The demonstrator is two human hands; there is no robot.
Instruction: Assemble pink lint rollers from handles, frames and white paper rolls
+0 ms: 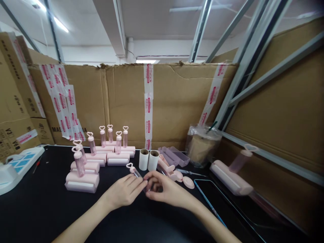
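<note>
A pink see-through lint roller handle [136, 171] with a heart-shaped loop at its top is held at a slant above the black table. My left hand [126, 190] is closed around its shaft, with the fingers laid over it. At its lower end my right hand [160, 189] has thumb and fingers curled in and touching it; that end is mostly hidden. Just behind my hands stand two white paper-covered rolls [144, 159] with open cardboard cores. Beside them lie loose pink roller parts [165, 165] and round pink caps [188, 182].
Several assembled pink lint rollers [82, 182] stand at the left, another lint roller [232, 179] at the right. Purple translucent covers [174, 156], a screwdriver [189, 172], a bagged cup [201, 145] and a blue-edged phone or tablet [215, 192] lie around. A cardboard wall [126, 98] closes the back.
</note>
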